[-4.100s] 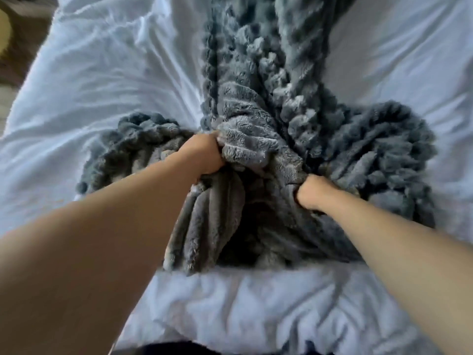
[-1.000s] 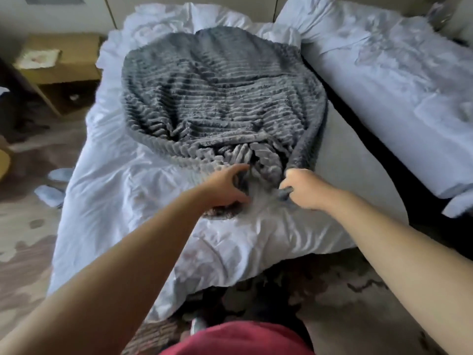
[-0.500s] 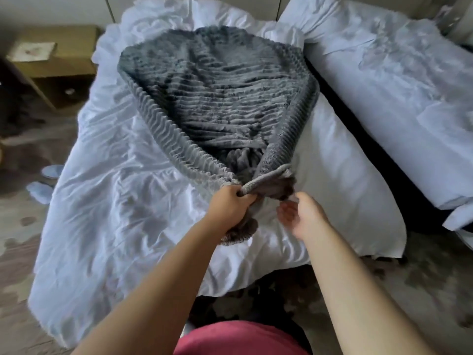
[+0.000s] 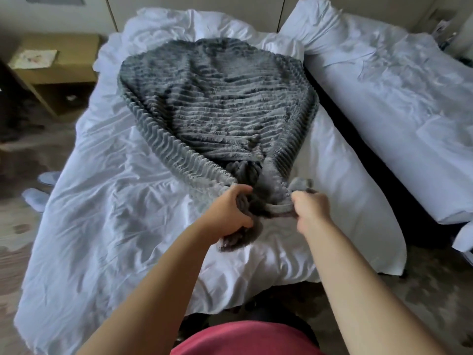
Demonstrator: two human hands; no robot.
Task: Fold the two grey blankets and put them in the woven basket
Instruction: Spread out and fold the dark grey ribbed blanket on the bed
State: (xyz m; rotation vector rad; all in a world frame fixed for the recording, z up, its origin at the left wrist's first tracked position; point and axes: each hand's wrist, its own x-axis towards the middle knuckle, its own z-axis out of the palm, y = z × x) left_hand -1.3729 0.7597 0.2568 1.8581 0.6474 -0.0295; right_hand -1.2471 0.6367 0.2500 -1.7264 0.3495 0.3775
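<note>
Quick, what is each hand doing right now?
Left hand: closed, gripping the bunched near end of the grey blanket.
Right hand: closed, gripping the same blanket's near edge.

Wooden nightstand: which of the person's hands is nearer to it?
Left. The left hand grips the grey blanket on the side facing the nightstand; the right hand grips it farther off, toward the second bed.

The grey blanket (image 4: 217,106) is seen as plush, ribbed fleece, matt and fuzzy; the duvet (image 4: 102,201) as white, creased, matt cotton-like cloth; the bedside cabinet (image 4: 64,70) as pale matt wood
</note>
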